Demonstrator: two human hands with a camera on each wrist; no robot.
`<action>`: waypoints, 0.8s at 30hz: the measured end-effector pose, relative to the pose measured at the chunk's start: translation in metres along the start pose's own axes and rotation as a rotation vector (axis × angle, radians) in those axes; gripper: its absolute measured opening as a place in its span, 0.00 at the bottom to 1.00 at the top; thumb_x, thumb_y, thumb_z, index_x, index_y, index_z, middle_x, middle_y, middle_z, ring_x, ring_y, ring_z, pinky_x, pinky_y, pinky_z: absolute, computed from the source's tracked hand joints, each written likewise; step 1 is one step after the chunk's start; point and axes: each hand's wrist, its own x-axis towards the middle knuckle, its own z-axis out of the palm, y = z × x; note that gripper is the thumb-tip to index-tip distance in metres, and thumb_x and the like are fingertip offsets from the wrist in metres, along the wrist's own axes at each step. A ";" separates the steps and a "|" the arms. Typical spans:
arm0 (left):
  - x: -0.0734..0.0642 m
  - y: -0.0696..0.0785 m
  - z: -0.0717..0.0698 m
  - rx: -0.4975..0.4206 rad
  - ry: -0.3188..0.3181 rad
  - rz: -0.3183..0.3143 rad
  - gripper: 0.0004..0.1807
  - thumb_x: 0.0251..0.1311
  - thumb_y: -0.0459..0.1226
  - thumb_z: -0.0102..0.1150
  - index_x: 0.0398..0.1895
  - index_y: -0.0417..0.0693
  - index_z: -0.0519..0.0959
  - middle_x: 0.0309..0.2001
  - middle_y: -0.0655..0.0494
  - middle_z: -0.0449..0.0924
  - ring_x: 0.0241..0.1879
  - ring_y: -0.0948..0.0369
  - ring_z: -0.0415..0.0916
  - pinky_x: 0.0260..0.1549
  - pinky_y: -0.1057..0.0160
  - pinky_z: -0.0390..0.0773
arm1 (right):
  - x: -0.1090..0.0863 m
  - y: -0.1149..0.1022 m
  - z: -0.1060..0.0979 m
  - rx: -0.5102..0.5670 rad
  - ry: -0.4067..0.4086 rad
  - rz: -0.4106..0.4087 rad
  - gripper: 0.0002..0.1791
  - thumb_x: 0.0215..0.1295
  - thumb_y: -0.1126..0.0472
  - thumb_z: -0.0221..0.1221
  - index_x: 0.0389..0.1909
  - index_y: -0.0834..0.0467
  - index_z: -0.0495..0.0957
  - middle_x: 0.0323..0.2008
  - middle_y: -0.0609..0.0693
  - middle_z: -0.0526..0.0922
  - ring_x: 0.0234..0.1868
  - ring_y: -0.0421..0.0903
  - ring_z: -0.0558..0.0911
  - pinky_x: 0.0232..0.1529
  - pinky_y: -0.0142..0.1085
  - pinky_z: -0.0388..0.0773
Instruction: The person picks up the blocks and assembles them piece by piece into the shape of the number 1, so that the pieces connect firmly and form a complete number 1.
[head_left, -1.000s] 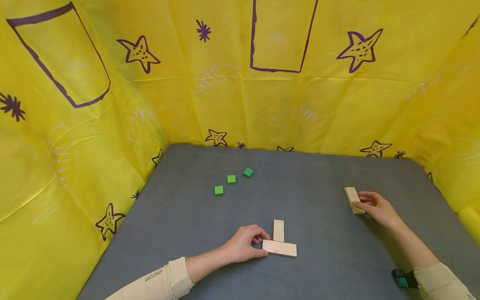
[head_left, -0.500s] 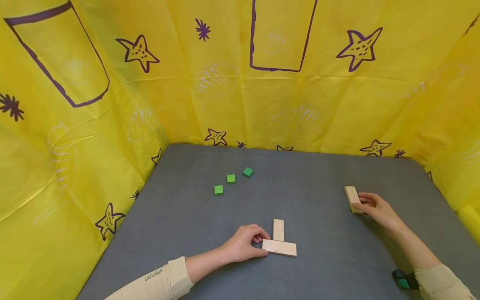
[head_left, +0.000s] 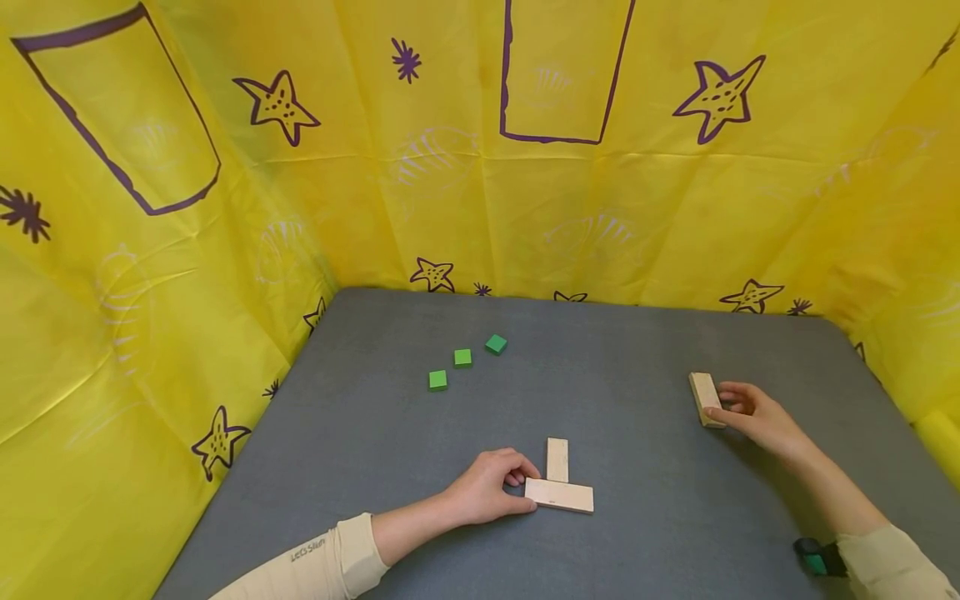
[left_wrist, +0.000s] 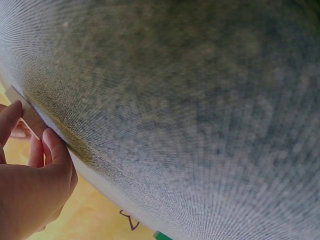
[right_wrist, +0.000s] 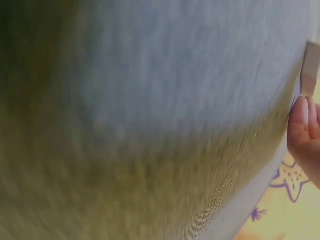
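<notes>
A person's left grip [head_left: 491, 490] is pinching the end of a wooden block [head_left: 562, 496] apparently abutting a second block [head_left: 557, 458] on the grey desk [head_left: 337, 433], perhaps risking knocking it askew through any twist, while the right grip [head_left: 761, 421] is pinching a third block [head_left: 703, 393] well apart.

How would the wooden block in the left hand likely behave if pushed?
The wooden block is probably stiff, given its straight edges. With its broad face up, it would likely slide rather than roll. The left hand pinches only one end, so pushing the free end might swivel it.
</notes>
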 end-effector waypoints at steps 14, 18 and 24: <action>0.001 -0.001 0.002 0.006 0.008 -0.012 0.14 0.49 0.34 0.74 0.39 0.48 0.82 0.34 0.65 0.75 0.35 0.72 0.71 0.39 0.74 0.74 | 0.010 0.015 -0.010 -0.228 0.021 -0.240 0.48 0.52 0.49 0.72 0.65 0.72 0.61 0.61 0.74 0.64 0.57 0.72 0.59 0.50 0.65 0.58; 0.001 -0.001 0.002 0.003 0.008 -0.014 0.14 0.49 0.34 0.74 0.40 0.48 0.82 0.34 0.65 0.76 0.35 0.72 0.72 0.39 0.74 0.74 | 0.013 0.019 -0.010 -0.242 0.038 -0.272 0.49 0.50 0.49 0.73 0.65 0.72 0.61 0.60 0.74 0.65 0.57 0.72 0.58 0.50 0.64 0.56; 0.001 -0.001 0.002 0.002 0.004 -0.021 0.14 0.49 0.35 0.74 0.39 0.48 0.82 0.34 0.65 0.76 0.35 0.72 0.71 0.39 0.74 0.74 | 0.016 0.022 -0.010 -0.284 0.035 -0.342 0.52 0.45 0.50 0.75 0.64 0.73 0.61 0.58 0.73 0.66 0.57 0.71 0.59 0.51 0.63 0.53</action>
